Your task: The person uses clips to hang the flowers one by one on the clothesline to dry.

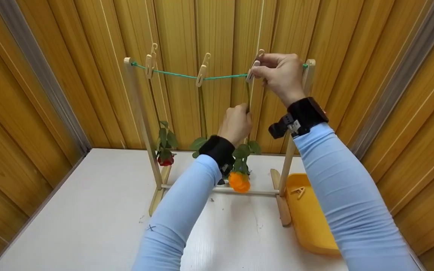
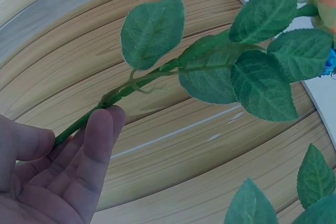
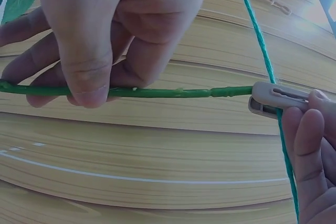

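Both hands are pinching: the left hand [image 1: 236,122] has thumb and fingers on the stem [image 3: 184,93] of the orange flower [image 1: 239,182], while the right hand [image 1: 285,77] grips the tail end of a peg [image 3: 278,97] at the cord [image 1: 220,77]. What matters most is how stem, peg and cord meet. With the bloom hanging lowest, the stem's long axis runs close to upright, roughly square to the cord, and its cut end reaches the peg's nose where the peg straddles the cord; whether the peg bites firmly cannot be told. The right hand is nearer the cord; the left is lower, between the peg and the leaves [image 2: 262,85]. Along the cord to the left, a middle peg [image 1: 201,75] holds another stem, its bloom hidden behind the left arm, and an end peg [image 1: 149,67] holds the red flower [image 1: 165,158], also head down. Beside the right foot of the wooden frame [image 1: 288,162], on the white bench [image 1: 89,207], sits a yellow tray [image 1: 315,233], partly covered by the right arm; at least one loose peg [image 1: 299,192] lies toward its far end.
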The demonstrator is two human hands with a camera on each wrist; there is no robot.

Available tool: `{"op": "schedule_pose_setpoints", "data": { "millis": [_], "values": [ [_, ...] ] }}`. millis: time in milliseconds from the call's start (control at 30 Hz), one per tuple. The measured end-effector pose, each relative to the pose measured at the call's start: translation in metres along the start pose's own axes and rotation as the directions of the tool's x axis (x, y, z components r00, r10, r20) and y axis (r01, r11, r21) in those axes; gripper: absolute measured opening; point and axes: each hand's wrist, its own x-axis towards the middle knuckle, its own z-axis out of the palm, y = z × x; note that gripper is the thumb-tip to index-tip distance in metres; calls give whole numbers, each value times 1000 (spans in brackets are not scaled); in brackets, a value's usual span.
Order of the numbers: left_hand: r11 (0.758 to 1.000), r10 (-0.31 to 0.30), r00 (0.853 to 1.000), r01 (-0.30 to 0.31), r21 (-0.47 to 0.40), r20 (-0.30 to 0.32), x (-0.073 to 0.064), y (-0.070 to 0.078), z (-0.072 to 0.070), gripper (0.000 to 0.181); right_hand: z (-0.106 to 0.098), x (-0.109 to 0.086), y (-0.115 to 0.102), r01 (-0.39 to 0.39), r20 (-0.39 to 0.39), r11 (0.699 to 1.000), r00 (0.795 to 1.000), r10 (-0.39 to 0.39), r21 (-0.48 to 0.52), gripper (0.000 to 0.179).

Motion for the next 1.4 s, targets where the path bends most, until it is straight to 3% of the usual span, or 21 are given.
{"op": "schedule_pose_setpoints", "data": {
  "millis": [367,600,867,1033,1200,1400],
  "values": [
    [1000,-6,1000,6,15,5,0,4,0,22,-3,-2,4,-8,23,1000,1000,7,21,22],
    [999,-33,999,33,-8,40,1,6,0,25,-5,-1,6,-21,27,999,999,20,31,23],
    [1000,-1,999,0,24,48,3,7,0,25,-6,0,6,-39,37,998,999,38,41,23],
    [1000,0,998,-2,27,56,4,4,1,26,-10,2,8,-69,98,996,993,63,63,20],
    [999,-12,998,14,-29,68,3,-1,4,28,-15,2,10,-135,167,985,979,116,107,19],
    [999,-5,997,9,-51,75,3,-4,6,23,-14,3,10,-149,203,983,971,126,107,17]
  ]
}}
